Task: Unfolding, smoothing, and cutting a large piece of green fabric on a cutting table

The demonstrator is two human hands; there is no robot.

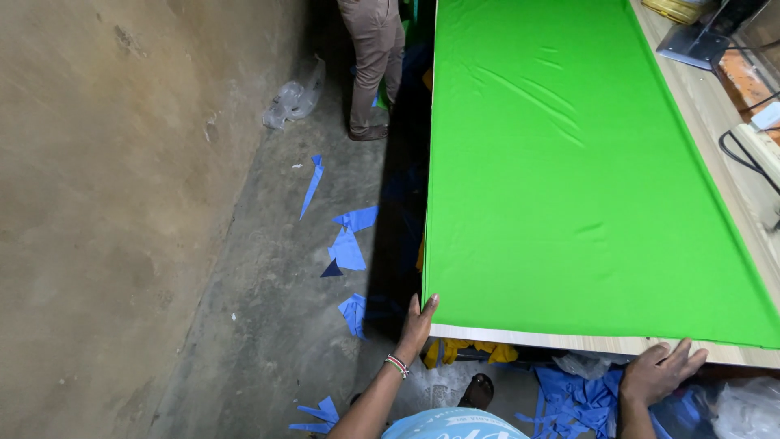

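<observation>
A clear plastic bag [294, 99] lies crumpled on the floor against the wall, and another clear bag [743, 409] sits under the table's near right corner. A yellow basket [673, 10] stands at the table's far right edge; what it holds cannot be told. Beside it lies a flat clear plastic sheet [691, 45], and a black cable [746, 158] runs along the right edge.

A bright green cloth [569, 179] is spread flat over the wooden table [707, 106], reaching from the left edge almost to the near edge, with a few shallow creases. The left hand [418, 323] lies with fingers straight and together at the cloth's near left corner, touching its edge and clamping nothing. The right hand [660, 372] rests with fingers spread on the bare wood of the near edge, just below the cloth's hem, gripping nothing.

Blue fabric scraps [348, 244] litter the grey concrete floor [268, 325] along a rough brown wall [106, 203]. More blue scraps [577, 394] and yellow cloth [467, 351] are heaped under the table. Another person's legs [372, 65] stand at the far left corner.
</observation>
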